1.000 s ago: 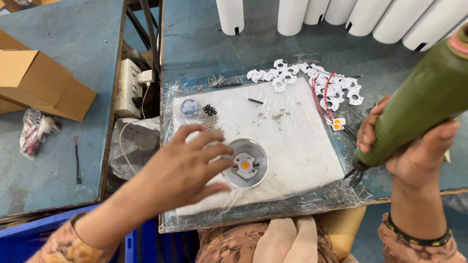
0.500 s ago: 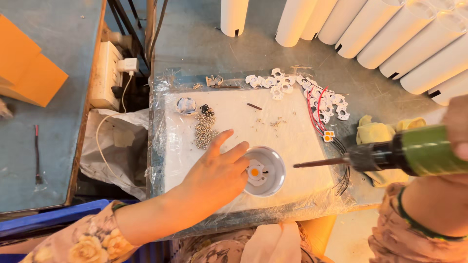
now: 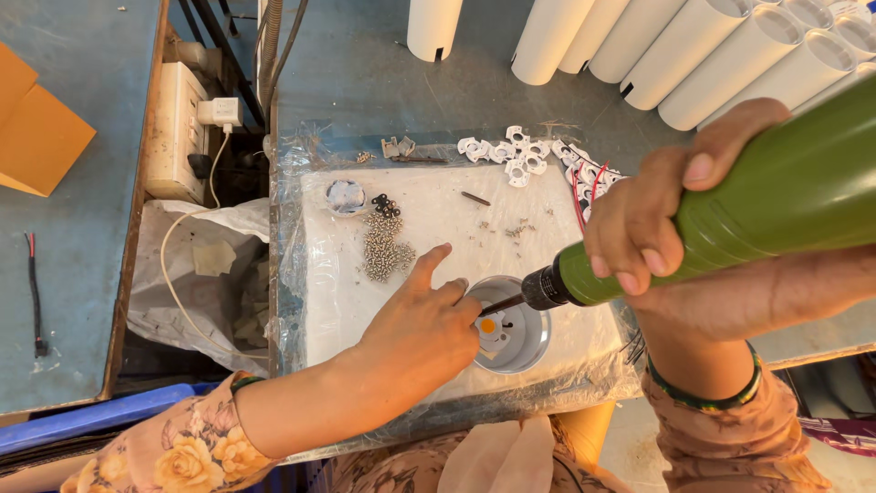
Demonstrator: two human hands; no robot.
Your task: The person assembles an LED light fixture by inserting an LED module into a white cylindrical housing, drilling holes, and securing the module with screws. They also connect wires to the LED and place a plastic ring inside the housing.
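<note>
A round metal lamp housing (image 3: 513,336) lies on the white pad (image 3: 438,228) of the counter (image 3: 365,82), a small white holder with an orange centre (image 3: 490,327) seated inside it. The left hand (image 3: 422,338) rests against the housing's rim with fingers spread, gripping nothing that shows. The right hand (image 3: 680,219) is wrapped around a green electric screwdriver (image 3: 730,219), whose bit points into the housing beside the holder. A heap of small screws (image 3: 383,251) lies near the left fingers, white plastic holders (image 3: 511,153) are scattered at the pad's far edge, and white tubes (image 3: 693,50) lie beyond.
</note>
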